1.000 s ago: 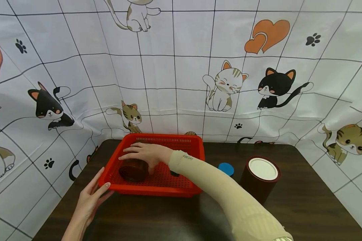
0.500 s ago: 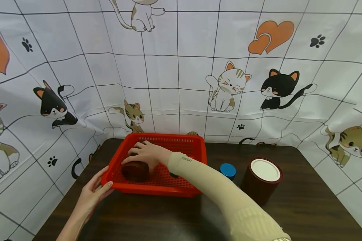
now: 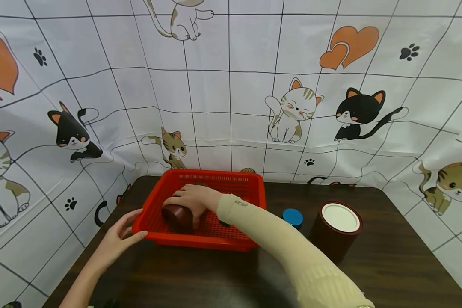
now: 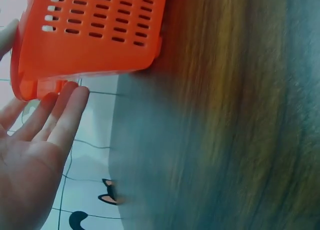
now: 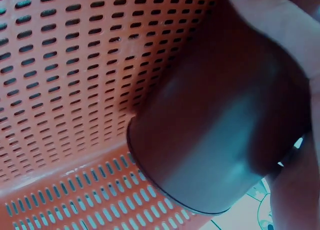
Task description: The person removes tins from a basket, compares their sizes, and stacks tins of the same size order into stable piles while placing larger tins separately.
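In the head view a red slotted plastic basket (image 3: 205,243) sits on the dark wooden table. My right hand (image 3: 190,199) grips a dark brown cylindrical canister (image 3: 175,216) inside it, in the left half, from above. The right wrist view shows the smooth side of the canister (image 5: 210,120) lying aslant by the slotted walls, with one rimmed end towards the basket. My left hand (image 3: 113,244) holds the basket's front left corner, thumb at the front rim and fingers along the outer left side. In the left wrist view its fingertips touch just under the basket rim (image 4: 27,69).
To the right of the basket stand a blue-capped container (image 3: 292,218), partly behind the right sleeve (image 3: 269,231), and another dark brown canister (image 3: 335,239) with a cream lid. A white cat-print sheet (image 3: 223,90) rises behind the table (image 3: 400,248).
The canister has tipped in my right hand, so its dark end no longer faces forward and its reddish-brown surface shows. The left hand keeps to the basket corner while its forearm swings outward.
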`<move>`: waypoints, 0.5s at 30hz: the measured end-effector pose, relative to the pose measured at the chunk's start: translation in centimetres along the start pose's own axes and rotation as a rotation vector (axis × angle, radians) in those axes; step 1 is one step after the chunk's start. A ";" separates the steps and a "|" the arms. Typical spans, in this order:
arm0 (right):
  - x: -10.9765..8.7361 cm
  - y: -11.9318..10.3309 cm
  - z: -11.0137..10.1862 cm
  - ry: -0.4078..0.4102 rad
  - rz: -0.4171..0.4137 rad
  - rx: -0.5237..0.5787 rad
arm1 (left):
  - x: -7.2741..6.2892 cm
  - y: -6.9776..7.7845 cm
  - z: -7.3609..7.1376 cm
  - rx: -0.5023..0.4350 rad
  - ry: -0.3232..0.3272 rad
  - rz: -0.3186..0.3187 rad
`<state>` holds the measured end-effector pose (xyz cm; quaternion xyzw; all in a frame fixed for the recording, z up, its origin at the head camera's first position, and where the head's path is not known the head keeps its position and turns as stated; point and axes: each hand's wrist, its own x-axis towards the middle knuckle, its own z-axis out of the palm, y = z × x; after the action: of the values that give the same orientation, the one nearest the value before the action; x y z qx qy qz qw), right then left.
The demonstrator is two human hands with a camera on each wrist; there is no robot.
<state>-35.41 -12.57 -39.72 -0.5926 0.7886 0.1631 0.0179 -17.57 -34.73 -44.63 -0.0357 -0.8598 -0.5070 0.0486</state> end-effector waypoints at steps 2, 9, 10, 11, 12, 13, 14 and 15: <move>0.1 -0.1 0.0 -0.014 0.004 -0.007 | 0.2 -0.1 0.0 0.021 -0.016 0.016; 0.5 -0.4 0.0 -0.055 0.038 0.007 | 0.5 -0.7 0.4 0.011 -0.040 0.018; 0.6 -0.4 0.0 -0.060 0.051 0.021 | 0.5 -0.8 0.4 0.008 -0.038 0.018; 0.6 -0.5 -0.1 -0.063 0.064 0.038 | 0.5 -0.8 0.4 -0.003 -0.034 0.010; 0.6 -0.5 -0.2 -0.066 0.076 0.054 | 0.5 -0.8 0.4 -0.008 -0.035 0.008; 0.6 -0.5 -0.2 -0.067 0.086 0.065 | 0.6 -0.8 0.4 -0.016 -0.034 0.006; 0.7 -0.5 -0.2 -0.068 0.093 0.071 | 0.5 -0.7 0.4 -0.019 -0.036 0.008; 0.7 -0.6 -0.2 -0.067 0.096 0.074 | 0.5 -0.6 0.4 -0.028 -0.034 0.006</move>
<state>-35.06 -13.38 -39.84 -0.5470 0.8207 0.1543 0.0584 -18.19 -34.72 -45.30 -0.0476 -0.8532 -0.5182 0.0348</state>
